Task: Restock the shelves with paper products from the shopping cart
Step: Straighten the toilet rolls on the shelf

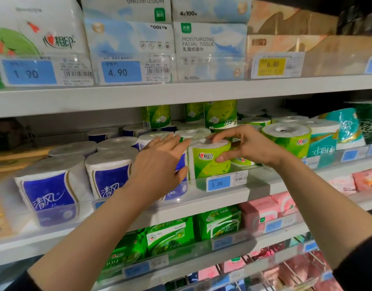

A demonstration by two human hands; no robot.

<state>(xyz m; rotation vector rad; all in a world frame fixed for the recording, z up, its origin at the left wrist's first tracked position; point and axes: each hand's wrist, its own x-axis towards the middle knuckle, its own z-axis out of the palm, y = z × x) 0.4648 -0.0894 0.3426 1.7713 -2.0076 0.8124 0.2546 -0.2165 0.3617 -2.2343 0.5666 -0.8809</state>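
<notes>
A green-wrapped toilet roll (208, 159) stands upright at the front of the middle shelf (201, 198), behind a 2.20 price tag. My right hand (247, 144) grips it, fingertips on its top rim and thumb on its front. My left hand (159, 162) lies flat with straight fingers against the left side of this roll, in front of a blue-wrapped roll. The shopping cart is out of sight.
Blue-wrapped rolls (48, 190) fill the shelf's left part, more green rolls (286, 139) and teal ones (325, 139) its right. Facial tissue packs (208, 43) sit on the shelf above. Green packs (174, 234) and pink packs (265, 211) lie below.
</notes>
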